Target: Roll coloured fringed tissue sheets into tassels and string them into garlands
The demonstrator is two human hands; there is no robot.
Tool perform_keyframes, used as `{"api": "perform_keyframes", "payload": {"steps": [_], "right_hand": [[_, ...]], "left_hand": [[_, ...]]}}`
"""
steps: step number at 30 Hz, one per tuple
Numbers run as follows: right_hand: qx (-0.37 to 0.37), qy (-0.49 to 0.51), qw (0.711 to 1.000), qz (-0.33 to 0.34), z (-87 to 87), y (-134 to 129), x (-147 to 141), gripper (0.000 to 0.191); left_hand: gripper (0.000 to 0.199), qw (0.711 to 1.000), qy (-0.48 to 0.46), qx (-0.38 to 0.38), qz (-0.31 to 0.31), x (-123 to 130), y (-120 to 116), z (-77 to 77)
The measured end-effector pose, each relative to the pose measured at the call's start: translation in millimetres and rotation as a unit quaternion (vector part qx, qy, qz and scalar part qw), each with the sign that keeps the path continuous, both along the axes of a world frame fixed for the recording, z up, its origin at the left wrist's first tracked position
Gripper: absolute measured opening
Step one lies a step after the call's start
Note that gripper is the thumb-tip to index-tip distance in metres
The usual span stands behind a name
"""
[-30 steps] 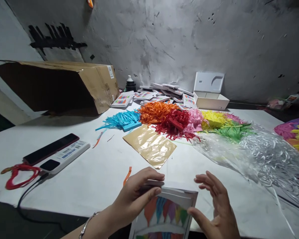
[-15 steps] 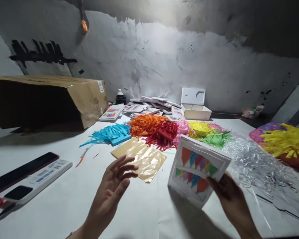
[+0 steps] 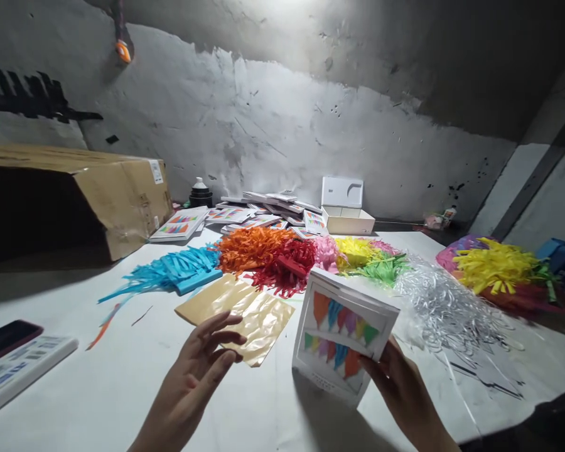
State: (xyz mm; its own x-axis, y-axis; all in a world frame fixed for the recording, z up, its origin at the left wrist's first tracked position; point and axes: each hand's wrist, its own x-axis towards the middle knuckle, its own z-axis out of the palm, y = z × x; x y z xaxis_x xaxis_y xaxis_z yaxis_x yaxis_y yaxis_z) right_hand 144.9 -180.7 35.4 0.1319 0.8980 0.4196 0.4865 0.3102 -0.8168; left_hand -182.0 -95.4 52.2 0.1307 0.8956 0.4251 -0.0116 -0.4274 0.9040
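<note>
Lying well left of the gold sheet (image 3: 263, 314) is a dark phone (image 3: 9, 340); blue fringe (image 3: 179, 267) borders its left corner. At its near edge, contact unclear, the left hand (image 3: 191, 373) is open, fingers loosely curled. Just right, a tilted flag-printed packet (image 3: 341, 339) is gripped by the right hand (image 3: 400, 383); silver strands (image 3: 442, 307) spread farther right.

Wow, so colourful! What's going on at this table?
A person's right hand holds a white packet printed with colourful bunting, tilted. Their left hand, open and seemingly empty, is near a gold-coloured sheet. Beyond lie bunches of coloured strips; farther back, a pile of packets sits beside an open box.
</note>
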Motion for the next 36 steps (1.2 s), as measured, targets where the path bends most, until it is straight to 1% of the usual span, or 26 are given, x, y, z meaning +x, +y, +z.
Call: {"api": "perform_keyframes", "payload": {"steps": [2, 4, 6, 7, 9, 10, 11, 12, 14, 15, 16, 17, 18, 20, 21, 23, 26, 28, 29, 30, 31, 32, 33, 35, 36], "right_hand": [[0.008, -0.004, 1.000, 0.017, -0.5, -2, -8, 0.022], [0.014, 0.005, 1.000, 0.020, -3.1, -3, -18, 0.022], [0.011, 0.021, 0.999, 0.028, -9.1, -3, -29, 0.024], [0.007, 0.026, 0.999, 0.036, -12.9, -3, -32, 0.026], [-0.004, 0.027, 0.999, 0.047, -19.3, -1, -35, 0.032], [-0.003, 0.021, 0.999, 0.033, -20.2, 0, -34, 0.037], [0.010, 0.007, 1.000, 0.005, -18.4, 1, -31, 0.044], [0.042, -0.017, 0.998, -0.030, -13.4, 2, -28, 0.052], [0.144, -0.095, 0.982, -0.080, 6.5, 5, -24, 0.065], [0.206, -0.140, 0.965, -0.084, 20.4, 7, -24, 0.067], [0.248, -0.184, 0.949, -0.065, 35.5, 10, -26, 0.065], [0.278, -0.218, 0.934, -0.043, 50.7, 13, -29, 0.058], [0.301, -0.227, 0.926, -0.024, 64.6, 16, -33, 0.045], [0.300, -0.199, 0.933, 0.010, 85.2, 22, -43, 0.024], [0.290, -0.175, 0.941, 0.024, 91.1, 25, -47, 0.019], [0.266, -0.138, 0.953, 0.046, 95.3, 28, -52, 0.015], [0.243, -0.129, 0.960, 0.053, 91.2, 29, -54, 0.013], [0.246, -0.136, 0.960, 0.024, 87.3, 28, -54, 0.011], [0.262, -0.142, 0.955, -0.009, 85.6, 28, -55, 0.011], [0.288, -0.153, 0.944, -0.049, 84.2, 28, -55, 0.013], [0.319, -0.174, 0.927, -0.087, 83.1, 27, -56, 0.016], [0.351, -0.207, 0.906, -0.115, 82.4, 27, -57, 0.021], [0.377, -0.247, 0.883, -0.127, 82.2, 27, -58, 0.026], [0.402, -0.339, 0.844, -0.107, 84.1, 28, -58, 0.036], [0.402, -0.375, 0.831, -0.085, 86.4, 28, -59, 0.038]], "left_hand": [[0.041, 0.998, 0.020, 0.054, -0.027, 8, 5, 11.2], [0.049, 0.988, 0.042, 0.134, -0.059, 19, 13, 28.0], [0.060, 0.967, 0.083, 0.218, -0.107, 30, 22, 48.0], [0.059, 0.951, 0.108, 0.257, -0.132, 36, 26, 57.6], [0.044, 0.923, 0.144, 0.311, -0.176, 46, 32, 73.5], [0.035, 0.915, 0.146, 0.326, -0.186, 50, 33, 78.9], [0.030, 0.913, 0.138, 0.335, -0.190, 54, 34, 82.7], [0.027, 0.913, 0.123, 0.340, -0.187, 56, 33, 85.0], [0.026, 0.916, 0.108, 0.343, -0.176, 60, 31, 86.8], [0.027, 0.917, 0.108, 0.343, -0.172, 60, 29, 87.1], [0.027, 0.917, 0.111, 0.343, -0.171, 60, 27, 87.3], [0.027, 0.916, 0.114, 0.344, -0.171, 60, 25, 87.5], [0.027, 0.915, 0.118, 0.345, -0.172, 59, 23, 87.8], [0.025, 0.914, 0.121, 0.346, -0.174, 56, 21, 88.3], [0.025, 0.915, 0.120, 0.345, -0.174, 55, 20, 88.2], [0.025, 0.918, 0.119, 0.336, -0.174, 53, 19, 87.7], [0.023, 0.921, 0.119, 0.329, -0.171, 52, 20, 86.6], [0.021, 0.921, 0.125, 0.329, -0.168, 53, 20, 86.9], [0.021, 0.921, 0.129, 0.329, -0.166, 54, 21, 87.3], [0.020, 0.921, 0.132, 0.329, -0.164, 56, 21, 87.9], [0.020, 0.921, 0.134, 0.329, -0.164, 57, 22, 88.5], [0.020, 0.920, 0.134, 0.330, -0.165, 58, 22, 89.1], [0.020, 0.919, 0.134, 0.329, -0.168, 58, 22, 89.4], [0.020, 0.917, 0.135, 0.331, -0.174, 59, 23, 89.4], [0.020, 0.916, 0.135, 0.334, -0.176, 59, 23, 89.1]]}}
